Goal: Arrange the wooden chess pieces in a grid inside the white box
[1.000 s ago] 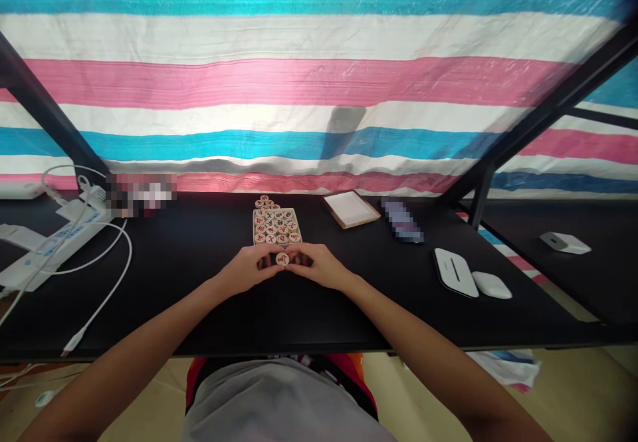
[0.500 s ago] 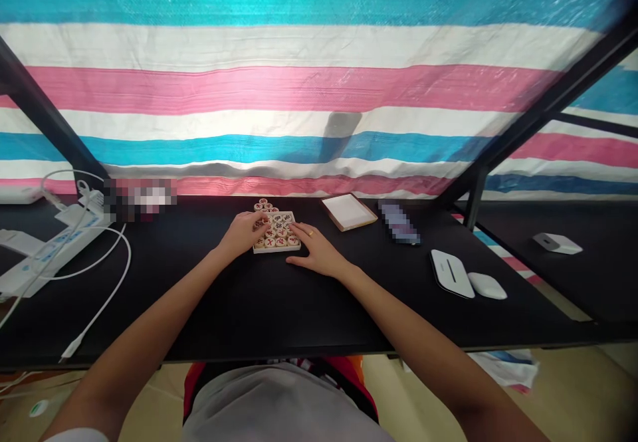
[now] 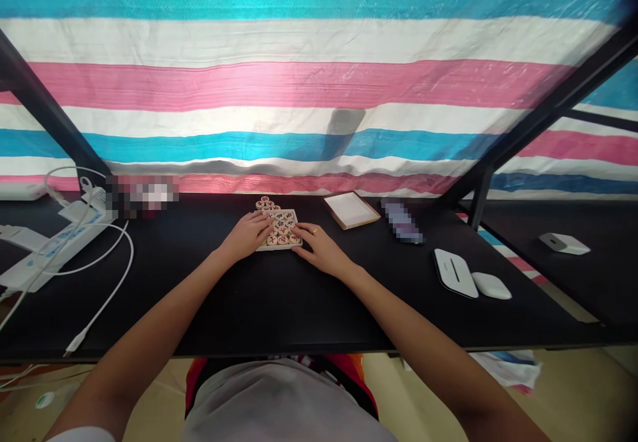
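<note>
A shallow white box on the black table holds several round xiangqi pieces, cream with red or dark characters. My left hand lies over the box's left side, fingers stretched across the pieces there and hiding some of them. At the right edge of the box is my right hand, with a ring on one finger. Its fingers touch the rightmost pieces, and the thumb sits apart by the near corner. Just behind the box, more loose xiangqi pieces sit in a small cluster.
A box lid lies inside up to the right, beside a blurred phone-like thing. Farther right are a white flat device and a white rounded case. A power strip with white cables occupies the left. Striped sheeting hangs behind.
My left hand has flattened and moved slightly right, over the left-hand pieces. My right hand stays at the box's right edge. The whole view has shifted a little.
</note>
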Motion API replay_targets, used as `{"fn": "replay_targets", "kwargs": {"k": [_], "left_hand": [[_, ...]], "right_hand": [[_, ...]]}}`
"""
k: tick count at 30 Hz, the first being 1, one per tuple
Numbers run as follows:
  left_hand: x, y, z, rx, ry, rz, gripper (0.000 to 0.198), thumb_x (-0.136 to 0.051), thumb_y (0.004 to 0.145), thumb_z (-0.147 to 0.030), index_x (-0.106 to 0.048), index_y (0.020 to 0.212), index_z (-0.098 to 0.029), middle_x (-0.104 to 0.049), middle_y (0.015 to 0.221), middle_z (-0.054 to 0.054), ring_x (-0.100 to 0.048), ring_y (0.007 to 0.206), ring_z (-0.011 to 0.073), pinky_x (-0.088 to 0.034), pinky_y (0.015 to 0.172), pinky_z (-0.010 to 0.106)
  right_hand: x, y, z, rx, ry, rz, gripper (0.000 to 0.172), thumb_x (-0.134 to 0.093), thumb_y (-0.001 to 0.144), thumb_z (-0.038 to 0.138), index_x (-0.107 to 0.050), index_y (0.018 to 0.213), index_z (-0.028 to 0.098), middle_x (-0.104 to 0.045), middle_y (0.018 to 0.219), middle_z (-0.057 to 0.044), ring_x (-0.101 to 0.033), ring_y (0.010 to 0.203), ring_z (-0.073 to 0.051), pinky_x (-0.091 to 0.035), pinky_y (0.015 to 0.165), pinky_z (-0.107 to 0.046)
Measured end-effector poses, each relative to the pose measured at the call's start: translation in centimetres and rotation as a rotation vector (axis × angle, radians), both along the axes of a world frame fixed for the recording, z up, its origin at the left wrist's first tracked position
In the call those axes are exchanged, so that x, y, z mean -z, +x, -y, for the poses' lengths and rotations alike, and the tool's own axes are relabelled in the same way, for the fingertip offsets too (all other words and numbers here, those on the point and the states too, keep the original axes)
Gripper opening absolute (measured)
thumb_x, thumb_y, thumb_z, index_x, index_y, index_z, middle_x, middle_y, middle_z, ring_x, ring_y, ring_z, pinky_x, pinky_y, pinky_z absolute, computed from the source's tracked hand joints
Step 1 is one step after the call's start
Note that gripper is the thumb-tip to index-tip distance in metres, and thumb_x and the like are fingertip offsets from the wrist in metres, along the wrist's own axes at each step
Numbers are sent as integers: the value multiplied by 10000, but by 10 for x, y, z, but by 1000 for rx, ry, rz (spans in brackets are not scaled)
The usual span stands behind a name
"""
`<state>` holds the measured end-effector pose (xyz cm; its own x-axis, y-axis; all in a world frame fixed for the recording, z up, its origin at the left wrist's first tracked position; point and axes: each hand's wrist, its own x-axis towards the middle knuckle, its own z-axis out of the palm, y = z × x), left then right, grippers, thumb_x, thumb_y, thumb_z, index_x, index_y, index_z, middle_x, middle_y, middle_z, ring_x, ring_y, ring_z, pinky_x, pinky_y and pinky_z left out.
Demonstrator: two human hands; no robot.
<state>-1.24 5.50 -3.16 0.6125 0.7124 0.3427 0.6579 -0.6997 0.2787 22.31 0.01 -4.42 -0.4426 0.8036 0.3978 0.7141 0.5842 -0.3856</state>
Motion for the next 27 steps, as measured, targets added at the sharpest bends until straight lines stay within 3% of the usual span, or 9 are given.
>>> {"fn": "replay_targets", "kwargs": {"k": [6,14,27], "left_hand": [[3,-4,7,7,-50,-148,567,-272,959,-482,-406,1386,-134,-370,1455,114,-236,1383,277,-225,1109,454],[3,-1,6,24,12,-115,525,-301,960,-445,-482,1326,-115,-459,1393,132,-324,1345,244,-252,1113,402],[0,-3,12,-27,92,-157,500,-312,960,-442,-505,1297,-127,-492,1334,153,-403,1282,276,-348,1046,408]], "right_hand": [[-1,1,1,5,-13,-4,411,-544,873,312,-533,1273,220,-511,1288,-123,-468,1204,-265,-412,1026,-457],[-2,1,2,10,-3,-14,381,-541,873,307,-548,1248,238,-531,1250,-109,-501,1154,-261,-430,999,-460],[-3,1,3,4,-7,-25,362,-538,875,296,-553,1232,235,-535,1229,-103,-509,1126,-254,-435,990,-446]]}}
